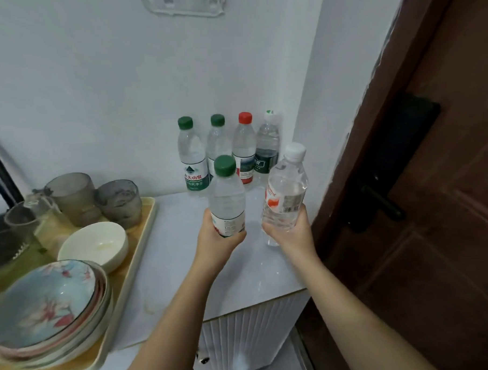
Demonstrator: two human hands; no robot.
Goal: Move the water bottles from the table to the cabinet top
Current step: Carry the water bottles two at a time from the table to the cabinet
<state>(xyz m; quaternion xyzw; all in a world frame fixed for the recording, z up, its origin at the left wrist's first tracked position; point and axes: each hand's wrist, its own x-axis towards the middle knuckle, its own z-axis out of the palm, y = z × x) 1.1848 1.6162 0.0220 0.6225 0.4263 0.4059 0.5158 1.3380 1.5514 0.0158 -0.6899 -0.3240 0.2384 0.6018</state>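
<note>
Fingers (237,237) are curled round 2 upright bottles: green-capped clear plastic bottle (228,196) in the left hand (216,243), white-capped clear plastic bottle (286,188) in the right hand (292,236), held over the glossy white counter (178,252), just before 4 standing bottles (244,154).

The near left bottle (227,196) has a green cap; the near right bottle (286,188), white. The blue plate (44,302) has pink flowers.

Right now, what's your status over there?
Left hand grips green-capped bottle, right hand white-capped bottle. Four bottles already against wall. Dish tray left, apart from bottles.
</note>
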